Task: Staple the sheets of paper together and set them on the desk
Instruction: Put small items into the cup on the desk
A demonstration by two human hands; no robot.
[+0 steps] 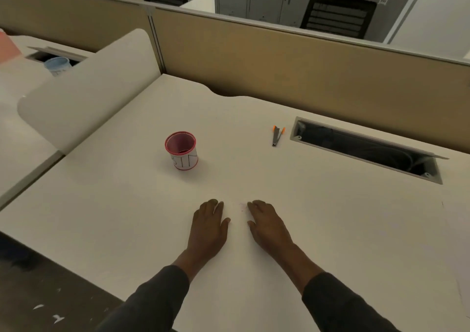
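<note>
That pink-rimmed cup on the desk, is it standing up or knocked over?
Standing upright. The pink-rimmed cup rests on its base on the desk, its round mouth facing up.

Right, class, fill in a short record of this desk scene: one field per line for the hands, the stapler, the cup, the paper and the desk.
left hand: left hand flat on the desk, palm down, holding nothing
right hand: right hand flat beside it, apart, holding nothing
stapler: small grey stapler with orange tips, beyond the right hand, untouched
cup: pink-rimmed white cylindrical cup, upright, beyond the left hand
paper: no sheets can be made out
desk: white desk with an open cable slot right of the stapler
</note>
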